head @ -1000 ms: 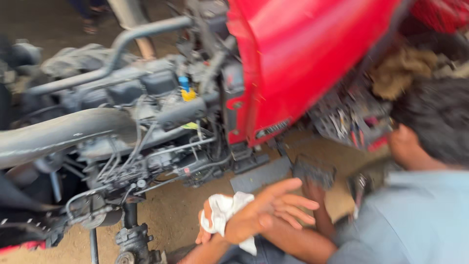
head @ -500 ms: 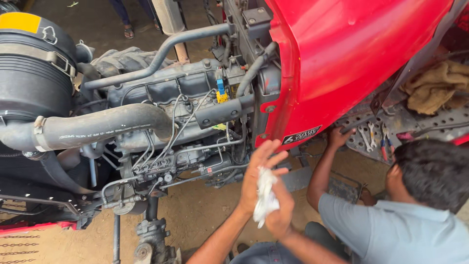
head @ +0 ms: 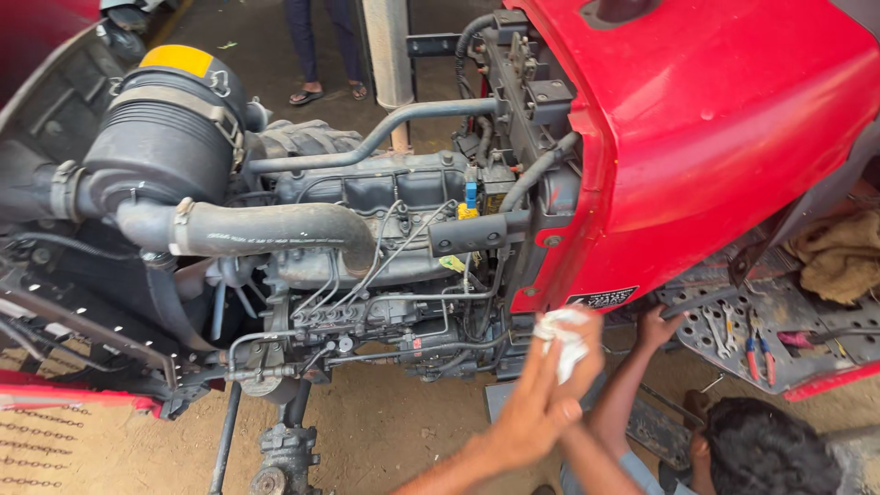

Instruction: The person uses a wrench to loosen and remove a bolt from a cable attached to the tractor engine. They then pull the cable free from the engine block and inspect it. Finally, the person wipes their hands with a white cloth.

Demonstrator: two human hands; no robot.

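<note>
My left hand (head: 530,411) and my right hand (head: 592,359) are pressed together around a crumpled white cloth (head: 561,332), low in the middle of the view. They hover in front of the exposed tractor engine (head: 385,266), just below the lower edge of the red body panel (head: 697,137). Both hands grip the cloth; most of my right hand is hidden behind it and behind my left hand.
A co-worker (head: 765,449) crouches at lower right, one hand (head: 656,325) reaching under the red panel. Several tools lie on a perforated metal footplate (head: 733,321). A black air cleaner with a yellow cap (head: 170,128) sits at upper left. Someone's sandalled feet (head: 325,92) stand behind the engine.
The view has shifted left and steadied, bringing the air cleaner into sight. My hands with the cloth have risen toward the red panel's lower edge and closed tighter around the cloth.
</note>
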